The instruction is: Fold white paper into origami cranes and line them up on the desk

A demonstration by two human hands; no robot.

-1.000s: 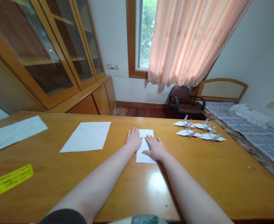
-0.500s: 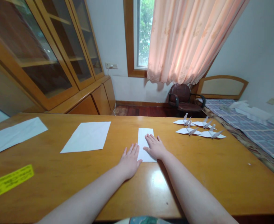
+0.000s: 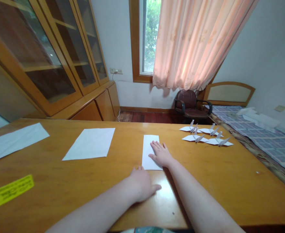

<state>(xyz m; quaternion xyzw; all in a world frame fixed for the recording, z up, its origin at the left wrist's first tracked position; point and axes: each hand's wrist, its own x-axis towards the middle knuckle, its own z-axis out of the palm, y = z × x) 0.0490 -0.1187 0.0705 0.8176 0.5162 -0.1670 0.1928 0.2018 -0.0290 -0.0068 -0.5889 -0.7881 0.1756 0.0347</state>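
Note:
A narrow folded white paper (image 3: pixel 148 151) lies on the wooden table (image 3: pixel 205 174) in front of me. My right hand (image 3: pixel 160 154) rests flat on its right side, fingers stretched out and pressing it down. My left hand (image 3: pixel 142 183) sits on the table just below the paper's near left corner, its fingers curled under and touching that edge, thumb pointing right. Whether it grips the paper I cannot make out.
A larger white sheet (image 3: pixel 90 143) lies to the left, another sheet (image 3: pixel 13 141) at the far left, a yellow strip (image 3: pixel 8 192) near the front left. Several folded paper cranes (image 3: pixel 205 136) stand at the back right. Beyond are a cabinet (image 3: pixel 47 61), a chair (image 3: pixel 191 105) and a bed (image 3: pixel 266 136).
My left hand slid off the paper's top left, back toward me along its left edge, and its fingers curled at the near corner. My right hand stayed flat on the paper.

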